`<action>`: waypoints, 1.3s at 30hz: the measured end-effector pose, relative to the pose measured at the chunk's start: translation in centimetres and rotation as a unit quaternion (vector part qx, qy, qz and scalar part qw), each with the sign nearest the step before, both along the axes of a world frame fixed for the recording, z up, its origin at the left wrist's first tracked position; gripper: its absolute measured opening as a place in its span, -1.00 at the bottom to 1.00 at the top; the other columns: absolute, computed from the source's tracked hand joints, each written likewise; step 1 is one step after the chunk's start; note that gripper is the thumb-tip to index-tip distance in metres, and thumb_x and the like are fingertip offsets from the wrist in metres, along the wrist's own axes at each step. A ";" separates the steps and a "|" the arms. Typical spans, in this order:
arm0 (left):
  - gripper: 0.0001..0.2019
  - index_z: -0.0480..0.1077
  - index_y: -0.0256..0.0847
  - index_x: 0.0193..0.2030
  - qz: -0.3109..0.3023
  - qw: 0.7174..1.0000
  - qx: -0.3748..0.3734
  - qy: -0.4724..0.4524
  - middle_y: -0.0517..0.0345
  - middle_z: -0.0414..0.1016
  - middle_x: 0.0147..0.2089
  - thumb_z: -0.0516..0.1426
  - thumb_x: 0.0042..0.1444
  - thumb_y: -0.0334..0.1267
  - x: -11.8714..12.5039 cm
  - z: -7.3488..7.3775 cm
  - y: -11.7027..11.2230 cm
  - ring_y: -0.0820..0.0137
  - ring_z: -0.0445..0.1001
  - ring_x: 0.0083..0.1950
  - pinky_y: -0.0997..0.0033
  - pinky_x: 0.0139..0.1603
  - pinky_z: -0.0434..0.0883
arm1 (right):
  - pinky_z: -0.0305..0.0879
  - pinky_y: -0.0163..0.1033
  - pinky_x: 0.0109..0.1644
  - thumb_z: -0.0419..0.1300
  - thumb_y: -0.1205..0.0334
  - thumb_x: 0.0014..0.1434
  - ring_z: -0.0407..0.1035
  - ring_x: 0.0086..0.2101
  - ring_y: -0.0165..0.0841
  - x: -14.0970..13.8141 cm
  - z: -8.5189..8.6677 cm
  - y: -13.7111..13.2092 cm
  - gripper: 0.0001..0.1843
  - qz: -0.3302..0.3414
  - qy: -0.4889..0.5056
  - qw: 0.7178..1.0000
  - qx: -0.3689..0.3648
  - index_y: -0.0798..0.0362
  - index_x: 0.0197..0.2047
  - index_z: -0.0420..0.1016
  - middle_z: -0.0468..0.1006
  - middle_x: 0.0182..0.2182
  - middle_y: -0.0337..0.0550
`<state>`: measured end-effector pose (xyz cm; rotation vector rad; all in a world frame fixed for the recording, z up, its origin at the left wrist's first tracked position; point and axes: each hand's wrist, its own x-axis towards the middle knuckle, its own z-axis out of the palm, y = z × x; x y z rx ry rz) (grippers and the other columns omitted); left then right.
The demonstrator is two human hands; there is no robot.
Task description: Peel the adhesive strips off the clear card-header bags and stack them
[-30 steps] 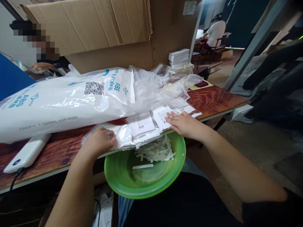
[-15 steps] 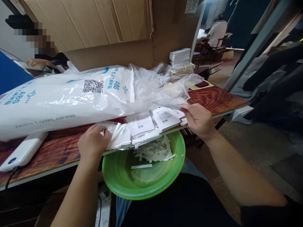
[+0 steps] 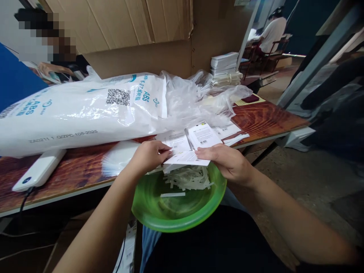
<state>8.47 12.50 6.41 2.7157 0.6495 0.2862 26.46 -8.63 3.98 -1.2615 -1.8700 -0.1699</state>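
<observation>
Pinching the left end of a white printed card point(image 3: 187, 158) between thumb and forefinger with the left hand point(image 3: 150, 155); whether also gripping a clear sleeve there, cannot tell. Holding the right end of the same card with the right hand point(image 3: 227, 161), with fingers pressed onto it and thumb hardly visible. Located at the near edge of the table point(image 3: 264, 121), just above the far side of the green basin point(image 3: 173, 227). In the basin: heaped paper strips point(image 3: 189, 178), plus one loose strip point(image 3: 173, 195). Hemmed in on the far side by flat-lying packaged cards point(image 3: 203, 134), then by crumpled clear plastic point(image 3: 196, 100) and, to the left, a large white bag point(image 3: 71, 117). Left along the near edge: fanned clear sleeves point(image 3: 115, 159), then a white device point(image 3: 40, 170). More room nearward over the basin, also rightward past the table's edge. Tight on the far side.
</observation>
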 end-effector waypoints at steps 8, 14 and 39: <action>-0.76 0.59 -0.10 -0.26 -0.075 0.988 0.129 0.031 0.13 0.54 -0.33 0.08 0.13 -0.19 0.7 1.7 -1.4 0.37 0.45 -0.32 0.41 -0.31 0.31 | 0.41 -0.06 0.02 0.00 0.47 0.25 0.43 0.01 -0.19 -3.7 -0.2 1.1 -0.66 -0.101 -0.239 0.965 0.040 0.29 0.06 0.42 0.53 -0.02 0.22; -0.79 0.57 -0.09 -0.23 -0.106 0.988 0.112 0.013 0.19 0.53 -0.29 0.09 0.13 -0.25 1.4 2.6 -1.9 0.42 0.44 -0.33 0.44 -0.32 0.31 | 0.32 -0.14 -0.12 0.03 0.40 0.26 0.44 -0.18 -0.27 -3.7 0.9 4.3 -0.75 -0.133 -0.157 0.978 -0.032 0.17 -0.17 0.55 0.57 -0.19 0.04; -0.49 0.45 -0.31 0.02 0.158 0.942 0.094 0.280 -0.19 0.51 0.00 0.00 0.08 -0.01 -4.5 1.0 4.7 -0.01 0.46 0.01 0.13 -0.01 0.37 | -0.13 0.21 0.24 0.13 -0.01 0.21 0.04 0.27 -0.03 5.4 2.1 3.0 -0.42 -0.173 -0.154 0.889 -0.395 -0.02 0.26 0.26 0.16 0.29 -0.01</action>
